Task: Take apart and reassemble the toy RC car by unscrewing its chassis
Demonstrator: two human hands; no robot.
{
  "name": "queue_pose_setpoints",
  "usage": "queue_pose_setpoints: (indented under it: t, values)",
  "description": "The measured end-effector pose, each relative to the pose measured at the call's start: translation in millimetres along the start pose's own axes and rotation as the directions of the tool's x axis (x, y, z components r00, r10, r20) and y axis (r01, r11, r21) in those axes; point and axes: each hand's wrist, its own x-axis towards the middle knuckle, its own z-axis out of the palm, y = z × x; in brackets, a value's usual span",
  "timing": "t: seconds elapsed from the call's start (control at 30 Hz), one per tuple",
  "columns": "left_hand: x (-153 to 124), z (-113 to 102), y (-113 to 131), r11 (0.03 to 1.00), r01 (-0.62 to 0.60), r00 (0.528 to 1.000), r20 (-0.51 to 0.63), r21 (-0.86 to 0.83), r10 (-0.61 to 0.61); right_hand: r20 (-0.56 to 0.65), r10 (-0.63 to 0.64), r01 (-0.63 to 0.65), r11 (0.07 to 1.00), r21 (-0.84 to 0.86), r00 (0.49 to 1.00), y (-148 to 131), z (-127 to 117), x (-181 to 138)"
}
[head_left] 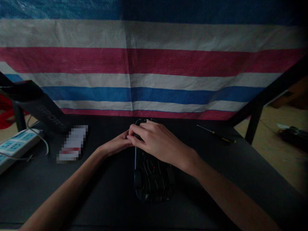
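Toy car (pixel 154 179) lengthwise away, right hand (pixel 156 141) atop

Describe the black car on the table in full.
The car is black, seemingly plastic, and lies lengthwise on the table, running away from the camera. Its near half shows glossy ribbed detail, a small red spot and a dark wheel at each side; a thin blue line runs along its left edge. The right hand covers its far half; the left hand reaches its far left side.

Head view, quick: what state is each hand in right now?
Left hand: fingers pinched at the far end of the toy car; grip hidden, cannot tell.
Right hand: closed over the toy car's far end.
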Motion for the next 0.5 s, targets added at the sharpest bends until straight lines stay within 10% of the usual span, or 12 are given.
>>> queue_pose_setpoints:
  t: [0.5]
  values:
    - [-0.1, 4.8, 4.2, 0.999, 0.027, 0.996, -0.079, -0.035, -0.03, -0.056, 0.058, -0.058, 0.998, -0.007, 0.997, 1.3, 1.7, -0.2]
